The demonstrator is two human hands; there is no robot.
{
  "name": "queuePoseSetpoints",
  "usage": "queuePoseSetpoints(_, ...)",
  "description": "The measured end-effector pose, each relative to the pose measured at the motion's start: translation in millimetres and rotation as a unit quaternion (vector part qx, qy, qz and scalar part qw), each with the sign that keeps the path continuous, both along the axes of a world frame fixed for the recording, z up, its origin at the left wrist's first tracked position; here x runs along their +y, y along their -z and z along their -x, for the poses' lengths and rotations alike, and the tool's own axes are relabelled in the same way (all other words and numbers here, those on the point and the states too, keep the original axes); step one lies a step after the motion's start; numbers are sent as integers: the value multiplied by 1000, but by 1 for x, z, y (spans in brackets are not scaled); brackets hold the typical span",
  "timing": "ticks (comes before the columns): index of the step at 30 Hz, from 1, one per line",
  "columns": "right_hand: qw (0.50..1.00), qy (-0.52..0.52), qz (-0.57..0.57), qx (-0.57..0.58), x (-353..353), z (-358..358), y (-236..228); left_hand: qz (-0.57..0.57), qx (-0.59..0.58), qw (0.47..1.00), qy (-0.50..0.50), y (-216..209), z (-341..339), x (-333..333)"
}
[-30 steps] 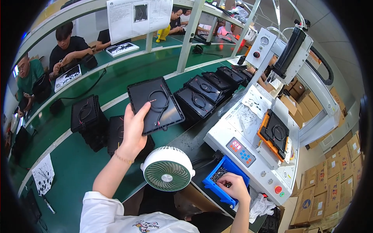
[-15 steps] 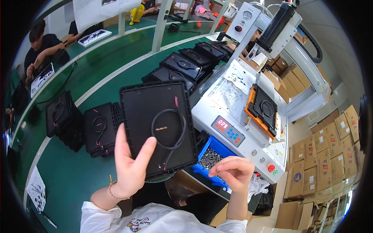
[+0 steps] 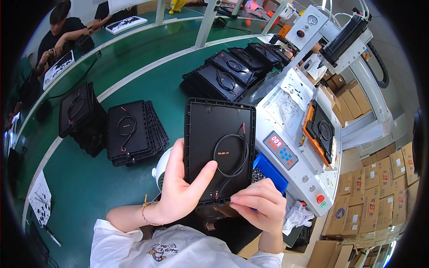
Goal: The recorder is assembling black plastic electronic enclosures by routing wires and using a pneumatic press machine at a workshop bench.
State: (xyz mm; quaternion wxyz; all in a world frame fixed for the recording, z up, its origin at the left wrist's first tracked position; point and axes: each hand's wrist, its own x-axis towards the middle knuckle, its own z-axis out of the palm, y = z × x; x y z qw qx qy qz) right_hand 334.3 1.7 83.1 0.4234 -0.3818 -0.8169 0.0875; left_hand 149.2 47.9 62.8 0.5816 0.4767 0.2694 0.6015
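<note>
My left hand [image 3: 185,185] grips a flat black rectangular plastic panel [image 3: 199,134] by its left side, with the thumb across its face. A thin black cable [image 3: 215,149] lies looped on the panel, with red at its ends. At the panel's lower right corner, my right hand [image 3: 263,201] has its thumb and fingers pinched together, close to or touching the edge. Whatever the pinch holds is too small or hidden to make out. Just behind that hand, a blue bin [image 3: 275,173] of small metal parts is partly covered by the panel.
Left on the green table [image 3: 89,178] stand two stacks of similar panels [image 3: 115,138]; more stacks [image 3: 210,73] are farther back. To the right is a white press machine [image 3: 286,116] with an orange fixture [image 3: 308,123] holding a panel. Cardboard boxes [image 3: 373,196] are piled beyond it.
The panel now stands straighter and farther right, partly over the blue bin. My right hand has come from beside the bin to the panel's lower edge. The whole view has shifted.
</note>
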Motion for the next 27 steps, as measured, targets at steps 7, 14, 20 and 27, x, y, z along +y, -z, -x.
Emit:
queuePoseSetpoints(7,996,-31,12,-88,3,4,-4,-3,0,1000,21,2,-2,-1)
queuePoseSetpoints(14,998,-18,30,-45,-2,2,3,-4,0,1000,23,4,-4,-2)
queuePoseSetpoints(20,998,56,-17,-36,1,0,-9,65,-34,997,-6,-8,14,7)
queuePoseSetpoints(27,854,-106,466,206,111,60,-21,96,-11,989,-110,-8,87,56)
